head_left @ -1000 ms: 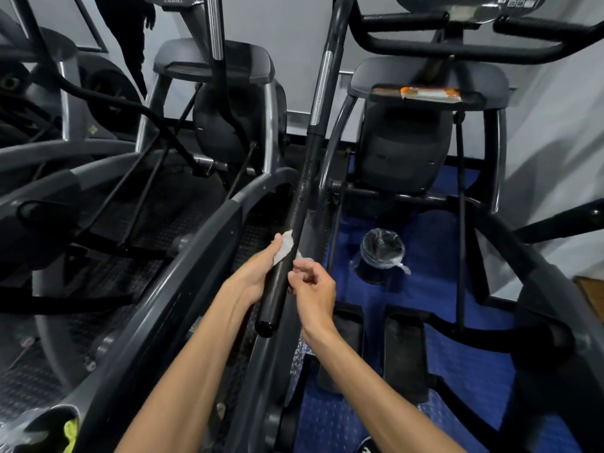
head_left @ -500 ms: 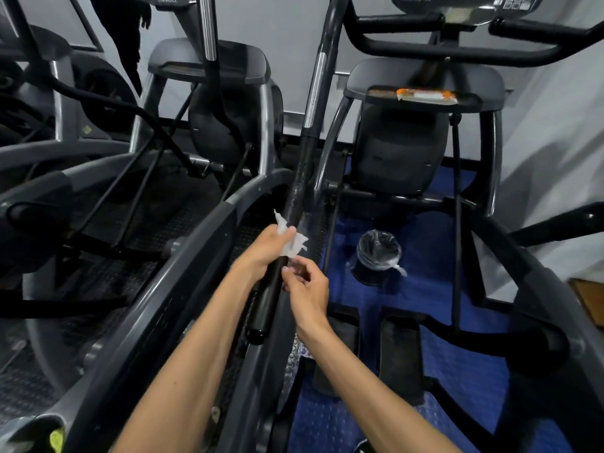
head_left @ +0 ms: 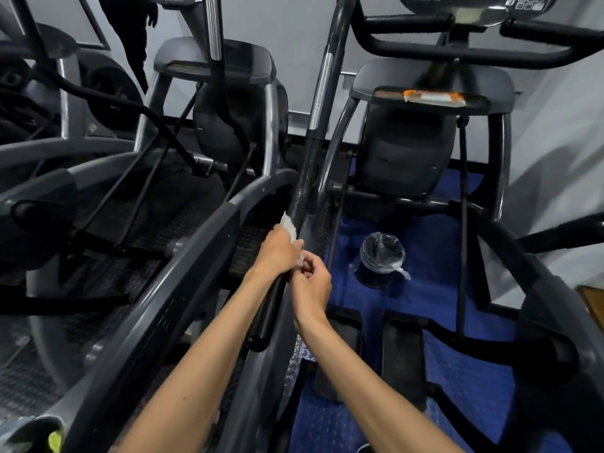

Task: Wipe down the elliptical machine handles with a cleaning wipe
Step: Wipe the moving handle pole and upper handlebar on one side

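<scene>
- Head view: the left hand (head_left: 277, 253) is closed around the black handle (head_left: 295, 223), pressing a white wipe (head_left: 290, 227) against it; the right hand (head_left: 312, 282) is curled just beside it, pinching the wipe's lower edge.
- The handle's long axis runs from its capped end near the forearms up and away toward the console (head_left: 474, 8) (leaning slightly right).
- Risk: the wipe looks bunched, so it could slip or miss the handle's far side if the grip loosens.
</scene>
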